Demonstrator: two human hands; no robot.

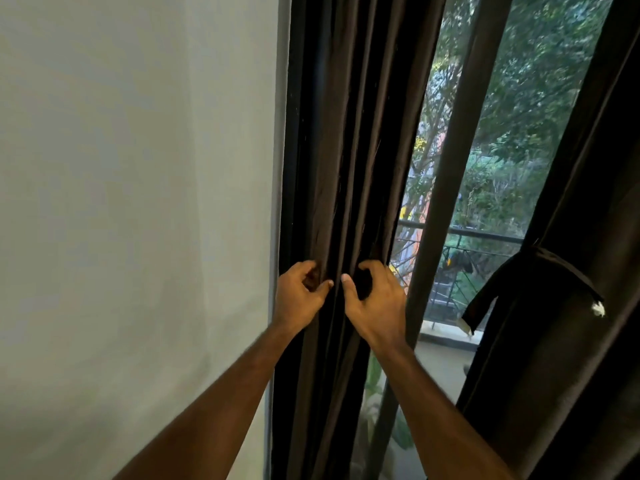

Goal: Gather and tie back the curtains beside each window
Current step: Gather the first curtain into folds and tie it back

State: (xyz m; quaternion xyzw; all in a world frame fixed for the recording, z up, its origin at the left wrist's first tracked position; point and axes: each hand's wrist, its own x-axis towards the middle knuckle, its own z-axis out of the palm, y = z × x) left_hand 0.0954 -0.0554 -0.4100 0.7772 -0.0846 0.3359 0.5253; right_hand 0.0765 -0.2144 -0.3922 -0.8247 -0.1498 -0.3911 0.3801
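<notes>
left hand [300, 295]: gripping left curtain [349, 140] folds
right hand [372, 299]: clutching same curtain's right edge
right curtain [568, 306]: already bundled with tie [540, 271]

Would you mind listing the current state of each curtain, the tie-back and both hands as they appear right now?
Left curtain: bunched into folds beside the wall, not tied.
Right curtain: gathered, already tied back.
Tie-back: wrapped around the right curtain, one end hanging loose.
Left hand: grips the left curtain's folds.
Right hand: grips the same curtain's window-side folds.
</notes>
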